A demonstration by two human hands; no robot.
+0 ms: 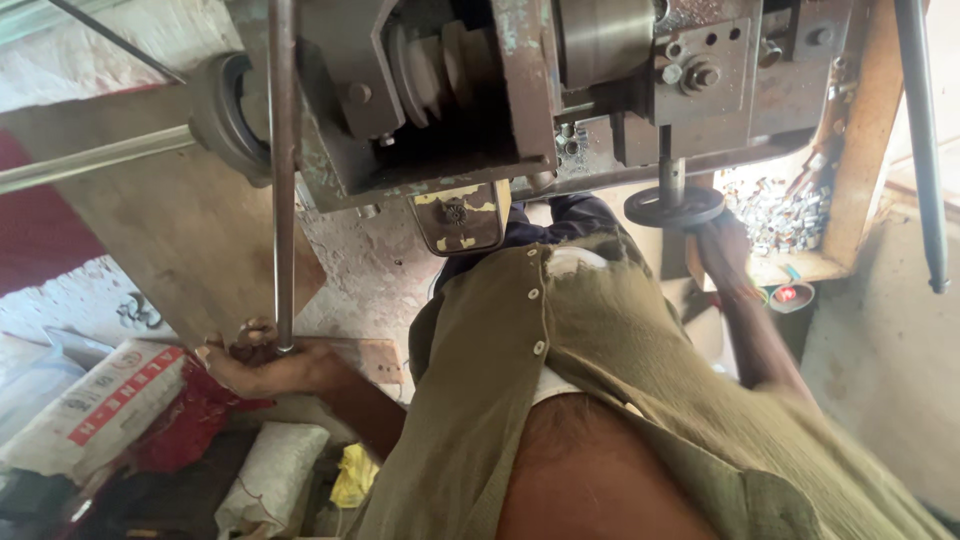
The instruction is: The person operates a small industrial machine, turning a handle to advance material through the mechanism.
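Gripping the steel rod at its lower end, left hand; right hand clasps the handwheel.

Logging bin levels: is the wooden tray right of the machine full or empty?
Partly full: the wooden tray holds a heap of small shiny metal pieces.

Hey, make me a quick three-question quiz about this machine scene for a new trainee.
1. True or false: the left hand holds the lower end of the long metal rod.
2. What does the right hand grip? A) the black handwheel B) a hammer C) a white sack
3. Fill in: the bin at the right of the machine holds small ____ metal parts.

Key: 1 true; 2 A; 3 shiny.
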